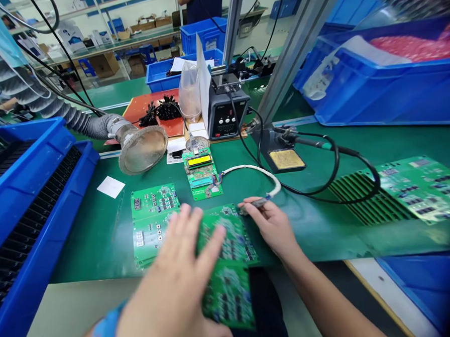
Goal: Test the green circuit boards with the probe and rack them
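Observation:
My right hand [271, 226] pinches a grey connector [260, 203] on the end of a white cable [249, 167]. The connector's tip meets or nearly meets the upper right edge of a green circuit board [249, 237]. My left hand [173, 272], blurred, is spread with fingers apart over the boards. Beside its thumb, another blurred circuit board [231, 294] reaches past the table's front edge; its left side is hidden behind the hand. To the left lie circuit boards with digit displays [151, 207]. The white cable leads to a small programmer board [201, 182] with a lit yellow screen [199, 161].
A soldering station [227, 113] and iron stand [284, 153] are behind, with a looping black cord [335, 183]. A fume hose nozzle [143, 147] hangs left. Blue bins [387, 89] flank the table [311, 224]. More green boards [425, 188] lie right.

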The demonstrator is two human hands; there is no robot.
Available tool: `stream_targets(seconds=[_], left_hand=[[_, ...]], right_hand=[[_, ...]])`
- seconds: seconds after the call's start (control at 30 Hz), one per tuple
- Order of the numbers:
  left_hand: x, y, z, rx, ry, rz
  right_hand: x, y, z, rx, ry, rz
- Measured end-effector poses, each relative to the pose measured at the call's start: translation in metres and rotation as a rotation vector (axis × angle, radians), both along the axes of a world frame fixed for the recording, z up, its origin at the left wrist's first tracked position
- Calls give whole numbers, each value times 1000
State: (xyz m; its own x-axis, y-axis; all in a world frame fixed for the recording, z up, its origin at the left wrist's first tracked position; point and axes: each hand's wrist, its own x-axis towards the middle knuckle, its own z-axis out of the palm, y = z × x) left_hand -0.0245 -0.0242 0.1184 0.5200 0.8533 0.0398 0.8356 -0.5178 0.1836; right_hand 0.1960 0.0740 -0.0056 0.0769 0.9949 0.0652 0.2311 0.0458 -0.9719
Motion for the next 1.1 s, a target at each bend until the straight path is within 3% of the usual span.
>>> stream_targets(seconds=[0.1,0.23,0.4,0.8,1.1], left_hand=[[-43,19,11,111,46,148],[-71,38,3,4,73,177],[-74,37,-3,-58,81,157],[-83,42,1,-31,85,162],[-86,47,7,-103,51,151]], right_hand=[[-10,7,-2,21,-154,36],[-14,11,-1,50,-229,54],[-14,11,1,90,-318,73],[-15,12,-4,211,-426,84],[-13,10,-4,261,-462,72]])
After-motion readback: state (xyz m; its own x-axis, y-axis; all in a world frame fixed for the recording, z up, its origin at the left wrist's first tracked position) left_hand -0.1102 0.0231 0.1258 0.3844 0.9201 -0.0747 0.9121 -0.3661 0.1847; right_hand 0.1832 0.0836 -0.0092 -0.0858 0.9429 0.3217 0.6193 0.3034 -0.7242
